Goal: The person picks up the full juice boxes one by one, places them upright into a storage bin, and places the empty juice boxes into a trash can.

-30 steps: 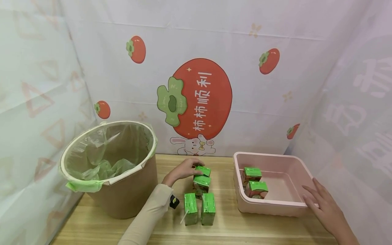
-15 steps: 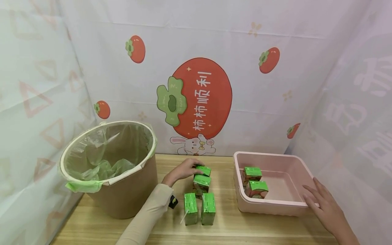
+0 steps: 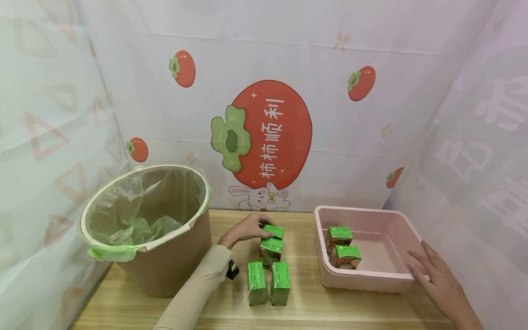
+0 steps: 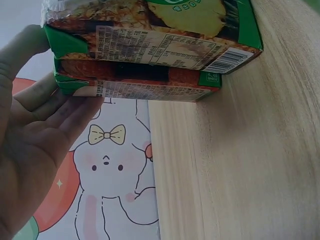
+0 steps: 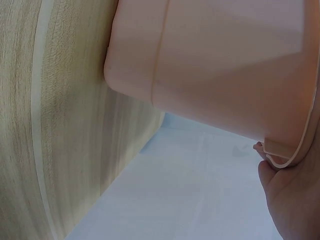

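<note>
My left hand (image 3: 247,228) grips the rear juice box (image 3: 274,230) near its green top, thumb on the near side and fingers at the far side. Right in front of it stands another juice box (image 3: 272,248); in the left wrist view this nearer juice box (image 4: 165,35) has a fruit picture and barcode. Two more juice boxes, one with a white straw (image 3: 249,293) at its side, stand closer to me. My right hand (image 3: 438,279) rests on the right rim of a pink bin (image 3: 383,273), fingers extended over it. Two juice boxes (image 3: 345,256) sit in the bin's left part.
On the left stands a large brown bucket (image 3: 173,270) lined with a clear green bag (image 3: 142,231). A white printed curtain (image 3: 313,55) encloses the wooden table (image 3: 305,316) at the back and sides.
</note>
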